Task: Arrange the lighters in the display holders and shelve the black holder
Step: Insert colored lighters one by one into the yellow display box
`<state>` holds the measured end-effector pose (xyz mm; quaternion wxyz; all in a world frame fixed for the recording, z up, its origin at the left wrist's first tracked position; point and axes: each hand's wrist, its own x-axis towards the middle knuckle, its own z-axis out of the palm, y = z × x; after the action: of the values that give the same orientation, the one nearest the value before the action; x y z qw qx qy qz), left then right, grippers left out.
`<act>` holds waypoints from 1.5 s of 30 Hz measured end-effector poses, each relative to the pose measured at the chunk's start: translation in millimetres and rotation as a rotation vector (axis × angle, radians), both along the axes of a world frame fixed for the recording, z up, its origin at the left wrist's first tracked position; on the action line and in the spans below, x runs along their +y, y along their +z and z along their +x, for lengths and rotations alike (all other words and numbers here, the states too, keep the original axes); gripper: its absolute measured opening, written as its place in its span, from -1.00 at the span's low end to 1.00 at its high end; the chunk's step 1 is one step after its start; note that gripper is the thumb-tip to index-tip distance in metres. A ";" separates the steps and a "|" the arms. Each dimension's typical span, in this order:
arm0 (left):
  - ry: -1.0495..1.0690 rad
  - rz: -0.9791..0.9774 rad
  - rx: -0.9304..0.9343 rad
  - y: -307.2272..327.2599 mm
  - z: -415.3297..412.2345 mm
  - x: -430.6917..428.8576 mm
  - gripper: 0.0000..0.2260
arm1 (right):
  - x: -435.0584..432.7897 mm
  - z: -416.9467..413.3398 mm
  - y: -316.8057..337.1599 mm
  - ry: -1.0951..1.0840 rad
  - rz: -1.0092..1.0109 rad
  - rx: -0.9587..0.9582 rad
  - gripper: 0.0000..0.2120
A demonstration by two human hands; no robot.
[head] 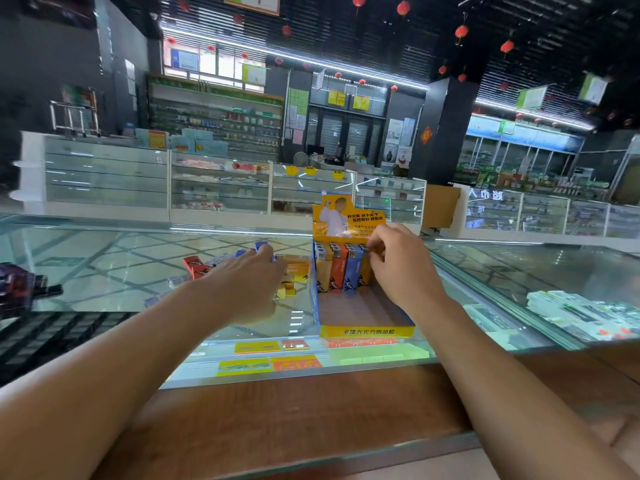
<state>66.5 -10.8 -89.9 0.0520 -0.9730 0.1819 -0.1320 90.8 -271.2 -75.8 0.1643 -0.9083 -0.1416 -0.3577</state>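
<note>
A yellow and blue cardboard display holder (pixel 367 330) stands on the glass counter. A row of lighters (pixel 341 270) stands upright along its back wall; the front of the holder is bare. My right hand (pixel 398 268) pinches the rightmost lighter in that row at its top. To the left of the holder, loose lighters (pixel 197 266) in red, blue and yellow lie scattered on the glass. My left hand (pixel 246 282) reaches over this pile with fingers curled down onto it; what it grips is hidden. A black holder (pixel 52 336) with grid slots lies at the left edge.
The glass counter (pixel 519 271) has a wooden front edge (pixel 311 410). White packets (pixel 581 313) lie on the right of the counter. A dark object (pixel 24 285) sits at the far left. Coloured boxes show under the glass.
</note>
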 end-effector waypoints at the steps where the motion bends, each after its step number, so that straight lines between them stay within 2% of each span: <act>1: 0.004 0.004 0.009 1.3 -0.6 -1.1 -0.58 | 0.9 -1.2 -0.1 -0.005 0.002 -0.013 -0.90; 11: -0.032 0.046 0.016 3.1 -8.9 -6.3 -0.52 | 18.0 -11.7 1.1 -0.034 -0.135 -0.113 -0.96; 19: -0.114 0.053 -0.059 -5.7 -8.4 -0.8 -0.72 | 19.7 -11.5 -1.0 -0.018 -0.117 -0.079 -0.94; 26: -0.142 0.019 -0.052 -13.3 -3.3 -0.6 -0.76 | 20.0 -12.8 -0.8 -0.018 -0.110 -0.047 -0.96; 32: -0.189 -0.044 -0.146 -12.1 -9.0 -4.1 -0.78 | 19.9 -11.2 -1.2 -0.015 -0.089 -0.042 -0.96; 36: -0.245 -0.244 -0.232 -5.2 -13.4 -7.2 -0.74 | 21.0 -14.4 -0.6 0.004 -0.036 -0.090 -0.96; 40: -0.258 -0.618 -0.230 7.2 -19.8 -12.9 -0.82 | 27.0 -19.3 -0.3 0.144 0.018 -0.174 -0.94; 42: -0.192 -0.848 -0.143 9.5 -20.6 -16.3 -0.85 | 30.7 -22.6 -2.3 0.238 0.033 -0.162 -0.94; 45: -0.145 -1.175 0.090 11.8 -15.2 -11.8 -0.88 | 36.0 -25.7 -5.9 0.356 0.063 -0.115 -0.91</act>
<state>51.3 -22.5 -78.1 -0.5123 -0.8285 0.1461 -0.1725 65.1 -235.2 -81.7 0.2449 -0.8413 -0.2980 -0.3787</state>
